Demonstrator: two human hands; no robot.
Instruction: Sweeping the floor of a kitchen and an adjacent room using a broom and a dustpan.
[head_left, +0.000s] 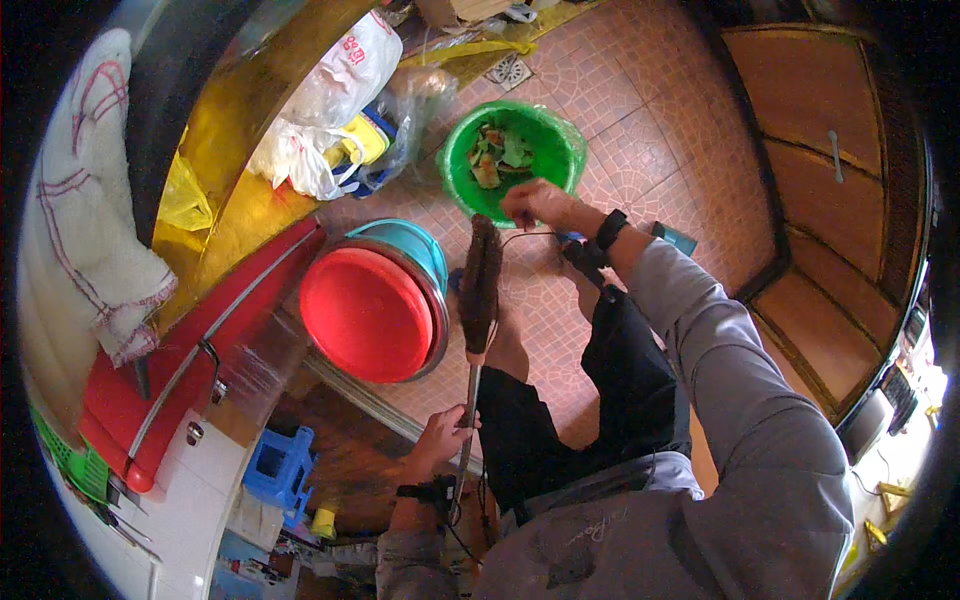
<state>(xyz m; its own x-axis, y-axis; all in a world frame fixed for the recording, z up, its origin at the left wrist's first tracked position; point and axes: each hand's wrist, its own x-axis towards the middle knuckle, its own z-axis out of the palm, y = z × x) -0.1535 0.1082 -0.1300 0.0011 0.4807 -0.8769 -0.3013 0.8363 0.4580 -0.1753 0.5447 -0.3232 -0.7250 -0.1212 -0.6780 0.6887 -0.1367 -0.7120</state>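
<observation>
My left hand (442, 437) grips the metal handle of a long brush (480, 292), whose dark brown head points away from me. The tip of that head comes close to the near rim of a green plastic-lined waste bin (465, 202). Vegetable scraps (499, 154) and peelings lie inside the bin. My right hand (541, 204) is over the bin's near right rim, fingers curled downward. Whether those fingers pinch anything is hidden. Left of the brush stands a red plastic basin (367, 315), resting on a metal-rimmed vessel and a turquoise bucket (401, 240).
Plastic bags (330, 82) are heaped at the upper left, by a red-edged counter (247, 285). A floor drain (510, 71) lies beyond the bin in the tiled floor (630, 142). Wooden cabinets (814, 105) line the right side. A blue plastic stool (277, 465) sits lower left.
</observation>
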